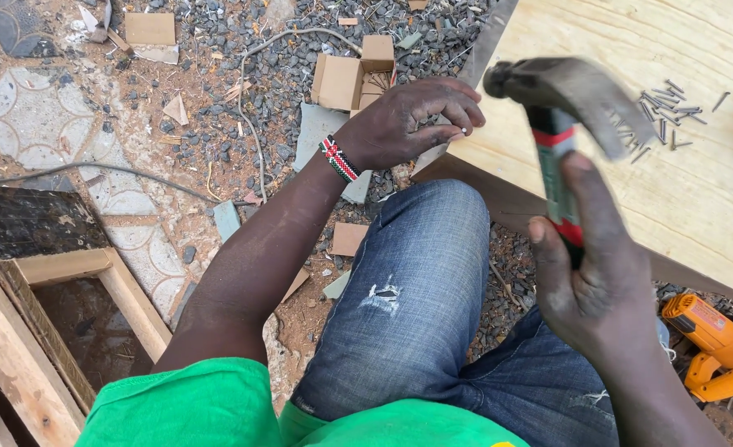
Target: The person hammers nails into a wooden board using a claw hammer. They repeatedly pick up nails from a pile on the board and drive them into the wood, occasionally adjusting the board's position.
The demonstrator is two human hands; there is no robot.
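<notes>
My right hand (592,273) is clenched around the handle of a hammer (559,124), its long axis running up and away from my palm, the blurred head pointing left. My left hand (412,120) pinches a small nail (464,131) at the plywood board (673,165) edge. Loose nails (669,112) lie beyond the hammer head.

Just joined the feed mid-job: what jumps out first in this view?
The raised hammer, blurred, gripped by the right hand at centre right above the plywood board. The left hand pinches a small nail at the board's edge. Loose nails lie scattered on the board, and an orange power tool sits at lower right.
</notes>
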